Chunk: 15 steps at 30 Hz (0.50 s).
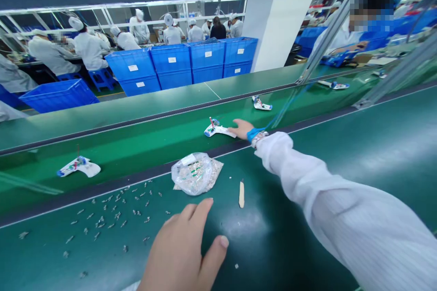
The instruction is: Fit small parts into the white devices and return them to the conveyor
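My right hand reaches over the green conveyor belt, fingers apart at the handle end of a white gun-shaped plastic housing. This housing has a blue tip and a red wire sticking up; whether my fingers touch it I cannot tell. A blue wrist strap circles that wrist. Low over the workbench, my left hand is open and empty, thumb spread from the fingers. Just beyond it lies a clear plastic bag of small parts. A cream-handled tool rests right of the bag.
Many small metal parts are scattered on the bench at left. Other white housings sit along the belt, one at left, one farther back. Metal posts rise at right. Blue bins and co-workers in white are beyond.
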Each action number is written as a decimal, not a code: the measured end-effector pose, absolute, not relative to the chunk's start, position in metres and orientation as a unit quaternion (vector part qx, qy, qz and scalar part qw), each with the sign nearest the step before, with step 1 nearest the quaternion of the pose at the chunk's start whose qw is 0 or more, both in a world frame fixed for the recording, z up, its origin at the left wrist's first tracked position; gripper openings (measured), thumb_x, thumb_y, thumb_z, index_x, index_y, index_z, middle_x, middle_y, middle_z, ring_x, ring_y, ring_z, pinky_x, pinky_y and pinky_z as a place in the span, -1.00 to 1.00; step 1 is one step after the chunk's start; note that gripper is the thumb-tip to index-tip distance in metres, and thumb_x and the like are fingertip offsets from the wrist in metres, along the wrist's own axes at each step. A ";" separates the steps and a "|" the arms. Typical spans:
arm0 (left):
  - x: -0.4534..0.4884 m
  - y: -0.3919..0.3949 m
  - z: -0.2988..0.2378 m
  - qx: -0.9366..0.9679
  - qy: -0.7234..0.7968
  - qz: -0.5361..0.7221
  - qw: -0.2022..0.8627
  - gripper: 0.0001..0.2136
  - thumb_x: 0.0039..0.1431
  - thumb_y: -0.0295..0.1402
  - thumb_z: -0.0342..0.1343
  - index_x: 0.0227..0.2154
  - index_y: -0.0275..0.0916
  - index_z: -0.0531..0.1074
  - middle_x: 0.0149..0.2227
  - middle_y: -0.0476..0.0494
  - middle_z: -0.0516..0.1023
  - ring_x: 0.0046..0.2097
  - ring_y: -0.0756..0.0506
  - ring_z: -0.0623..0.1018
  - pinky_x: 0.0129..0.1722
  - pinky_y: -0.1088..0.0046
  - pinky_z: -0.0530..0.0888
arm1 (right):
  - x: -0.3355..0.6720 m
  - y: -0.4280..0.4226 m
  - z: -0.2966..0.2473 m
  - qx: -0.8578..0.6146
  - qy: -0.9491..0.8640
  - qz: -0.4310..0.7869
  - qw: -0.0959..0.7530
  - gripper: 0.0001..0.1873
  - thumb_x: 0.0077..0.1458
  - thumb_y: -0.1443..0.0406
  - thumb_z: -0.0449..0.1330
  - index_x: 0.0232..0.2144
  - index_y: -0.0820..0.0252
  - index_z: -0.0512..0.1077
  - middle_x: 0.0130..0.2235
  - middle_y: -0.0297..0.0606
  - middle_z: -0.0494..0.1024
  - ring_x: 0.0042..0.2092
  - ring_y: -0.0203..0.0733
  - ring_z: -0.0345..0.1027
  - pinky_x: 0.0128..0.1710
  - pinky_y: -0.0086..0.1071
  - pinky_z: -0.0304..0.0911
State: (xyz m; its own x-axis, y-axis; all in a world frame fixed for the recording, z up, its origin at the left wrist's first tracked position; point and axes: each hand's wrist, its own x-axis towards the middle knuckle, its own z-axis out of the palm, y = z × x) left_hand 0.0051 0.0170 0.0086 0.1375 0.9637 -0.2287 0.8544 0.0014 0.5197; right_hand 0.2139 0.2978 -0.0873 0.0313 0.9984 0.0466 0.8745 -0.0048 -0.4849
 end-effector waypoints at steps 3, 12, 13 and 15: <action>0.004 0.014 0.003 0.698 0.650 0.151 0.261 -0.55 0.07 -0.15 0.00 0.01 -0.18 0.47 -0.15 -0.29 0.60 -0.21 -0.34 0.57 -0.36 0.28 0.42 | 0.187 0.294 -0.107 -0.696 -0.686 0.177 0.119 -0.64 0.21 0.21 0.13 0.01 0.27 0.33 0.02 -0.12 0.40 -0.02 -0.11 0.35 -0.05 -0.11 0.33; -0.013 0.021 0.004 0.618 0.696 0.263 0.254 -0.62 0.13 -0.10 0.00 -0.07 -0.14 0.50 -0.25 -0.18 0.61 -0.26 -0.21 0.57 -0.36 0.36 0.46 | 0.179 0.263 -0.063 -0.564 -0.782 0.259 0.055 -0.72 0.20 0.23 0.14 -0.09 0.29 0.38 -0.08 -0.17 0.45 -0.10 -0.16 0.38 -0.11 -0.19 0.35; -0.014 0.022 0.003 0.582 0.711 0.302 0.253 -0.60 0.15 -0.08 -0.02 -0.06 -0.14 0.48 -0.21 -0.19 0.59 -0.22 -0.21 0.56 -0.28 0.32 0.46 | 0.181 0.251 -0.054 -0.530 -0.800 0.274 0.061 -0.74 0.18 0.26 0.15 -0.11 0.30 0.39 -0.11 -0.20 0.46 -0.12 -0.18 0.38 -0.12 -0.21 0.34; -0.016 0.025 0.001 0.506 0.723 0.376 0.285 -0.55 0.18 -0.04 -0.03 0.04 -0.13 0.40 -0.06 -0.20 0.53 -0.08 -0.22 0.52 -0.11 0.25 0.44 | 0.185 0.224 -0.036 -0.453 -0.833 0.311 0.068 -0.74 0.05 0.38 0.22 -0.15 0.32 0.42 -0.20 -0.27 0.49 -0.17 -0.22 0.38 -0.15 -0.32 0.31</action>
State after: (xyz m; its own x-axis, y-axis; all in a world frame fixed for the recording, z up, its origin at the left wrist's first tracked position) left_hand -0.0159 0.0250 0.0011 -0.3266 0.9446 -0.0318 0.5165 0.2066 0.8310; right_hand 0.1846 0.2237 -0.0359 -0.5797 0.7973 -0.1682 0.7122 0.3955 -0.5800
